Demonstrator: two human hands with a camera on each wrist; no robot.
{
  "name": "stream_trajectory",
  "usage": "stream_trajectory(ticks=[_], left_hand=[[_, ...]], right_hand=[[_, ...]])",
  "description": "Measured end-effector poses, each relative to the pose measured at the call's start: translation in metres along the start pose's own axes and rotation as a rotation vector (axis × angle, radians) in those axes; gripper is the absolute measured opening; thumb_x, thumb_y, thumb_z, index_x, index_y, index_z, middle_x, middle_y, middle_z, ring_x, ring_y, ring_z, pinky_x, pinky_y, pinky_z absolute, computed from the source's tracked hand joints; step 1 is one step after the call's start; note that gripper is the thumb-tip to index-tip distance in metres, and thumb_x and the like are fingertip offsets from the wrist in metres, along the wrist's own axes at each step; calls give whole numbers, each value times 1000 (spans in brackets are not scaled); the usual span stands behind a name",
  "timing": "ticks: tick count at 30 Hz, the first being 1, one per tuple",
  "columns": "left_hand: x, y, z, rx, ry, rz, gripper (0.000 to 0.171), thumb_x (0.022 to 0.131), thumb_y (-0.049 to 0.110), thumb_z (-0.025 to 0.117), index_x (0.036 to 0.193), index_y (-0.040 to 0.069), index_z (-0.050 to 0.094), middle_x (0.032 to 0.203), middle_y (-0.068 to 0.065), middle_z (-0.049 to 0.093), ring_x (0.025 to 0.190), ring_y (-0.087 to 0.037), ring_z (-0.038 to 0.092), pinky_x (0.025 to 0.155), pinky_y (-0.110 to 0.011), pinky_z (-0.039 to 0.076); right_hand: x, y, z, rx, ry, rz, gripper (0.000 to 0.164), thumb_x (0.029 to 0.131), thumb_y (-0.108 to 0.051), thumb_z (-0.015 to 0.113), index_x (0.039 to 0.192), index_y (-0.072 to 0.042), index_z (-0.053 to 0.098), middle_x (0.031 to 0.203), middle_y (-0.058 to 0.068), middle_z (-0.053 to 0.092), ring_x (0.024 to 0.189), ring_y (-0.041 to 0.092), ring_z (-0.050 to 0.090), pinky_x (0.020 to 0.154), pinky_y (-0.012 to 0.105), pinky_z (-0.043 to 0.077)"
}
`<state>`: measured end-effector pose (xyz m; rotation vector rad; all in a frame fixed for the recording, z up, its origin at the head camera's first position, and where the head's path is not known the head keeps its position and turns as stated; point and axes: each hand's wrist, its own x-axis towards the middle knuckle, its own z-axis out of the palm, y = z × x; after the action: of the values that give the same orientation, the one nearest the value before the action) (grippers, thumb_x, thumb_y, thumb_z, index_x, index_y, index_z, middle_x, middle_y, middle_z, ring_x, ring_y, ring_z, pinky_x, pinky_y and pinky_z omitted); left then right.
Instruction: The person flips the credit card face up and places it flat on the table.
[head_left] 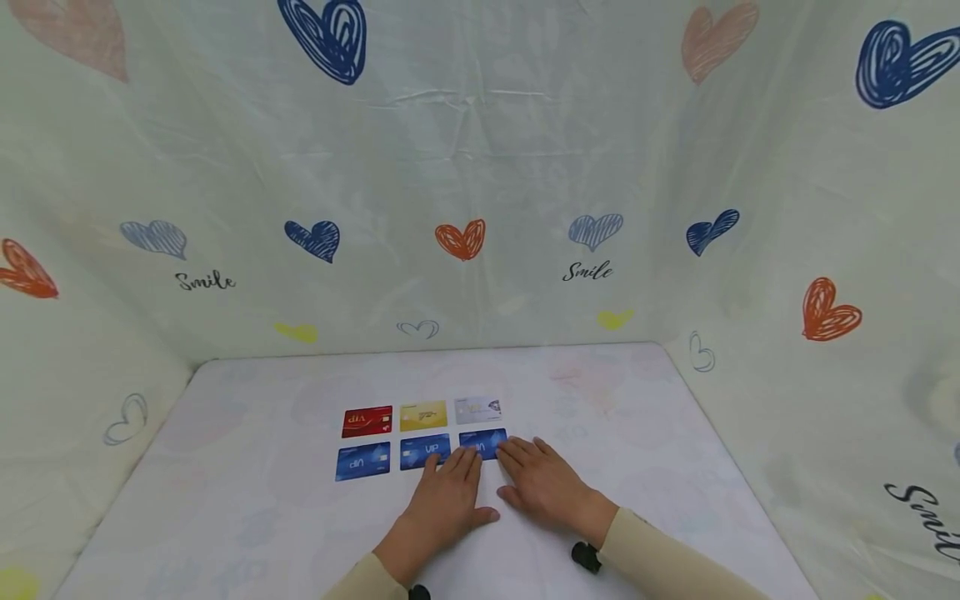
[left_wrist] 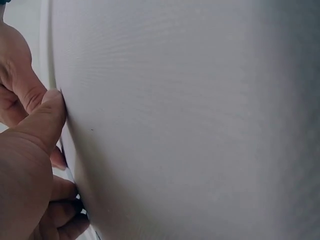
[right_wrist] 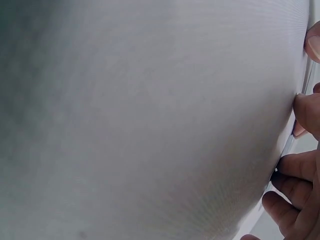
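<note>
Plastic cards lie in two rows of three on the table. At the back are a red card (head_left: pixel 367 422), a gold card (head_left: pixel 423 416) and a silver card (head_left: pixel 478 409); the front row has a left blue card (head_left: pixel 363 462), a middle blue card (head_left: pixel 424 452) and a right blue card (head_left: pixel 482 442). My left hand (head_left: pixel 448 502) lies with fingers extended over the near edges of the middle and right blue cards. At the right blue card's right edge rest the extended fingertips of my right hand (head_left: pixel 546 485). Both wrist views show fingertips against the white surface.
The white table (head_left: pixel 247 500) meets a white curtain (head_left: pixel 510 300) printed with hearts and "Smile" at its back and sides. A small black object (head_left: pixel 586 557) shows at the right wrist, and another black piece (head_left: pixel 419 592) at the left wrist.
</note>
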<state>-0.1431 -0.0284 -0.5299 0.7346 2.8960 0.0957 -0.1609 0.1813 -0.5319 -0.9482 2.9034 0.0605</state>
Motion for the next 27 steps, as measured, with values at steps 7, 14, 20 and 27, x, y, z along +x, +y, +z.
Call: stream_trajectory(ticks=[7, 14, 20, 27], left_hand=[[3, 0, 1, 9, 7, -5, 95, 92, 76, 59, 158, 8, 49, 165, -10, 47, 154, -31, 42, 120, -64, 37], [3, 2, 1, -13, 2, -13, 96, 93, 75, 59, 159, 7, 47, 166, -10, 44, 155, -31, 40, 121, -65, 35], [3, 4, -2, -18, 4, -13, 94, 93, 73, 61, 158, 7, 47, 166, -10, 44, 155, -31, 40, 121, -66, 34], [2, 4, 2, -21, 7, -16, 95, 93, 73, 62, 160, 8, 45, 168, -10, 41, 157, -31, 37, 122, -67, 32]], right_hand=[[2, 2, 0, 16, -15, 13, 64, 107, -50, 56, 157, -10, 50, 164, 5, 48, 153, 26, 44, 123, 55, 37], [2, 4, 0, 22, -29, 17, 65, 107, -50, 56, 157, -10, 50, 165, 6, 47, 153, 27, 43, 124, 55, 36], [2, 6, 1, 9, -27, 8, 65, 107, -51, 55, 158, -10, 49, 165, 6, 47, 154, 26, 43, 123, 55, 36], [2, 8, 2, 0, -20, 8, 66, 107, -52, 55, 158, -10, 48, 165, 6, 47, 154, 27, 42, 123, 56, 37]])
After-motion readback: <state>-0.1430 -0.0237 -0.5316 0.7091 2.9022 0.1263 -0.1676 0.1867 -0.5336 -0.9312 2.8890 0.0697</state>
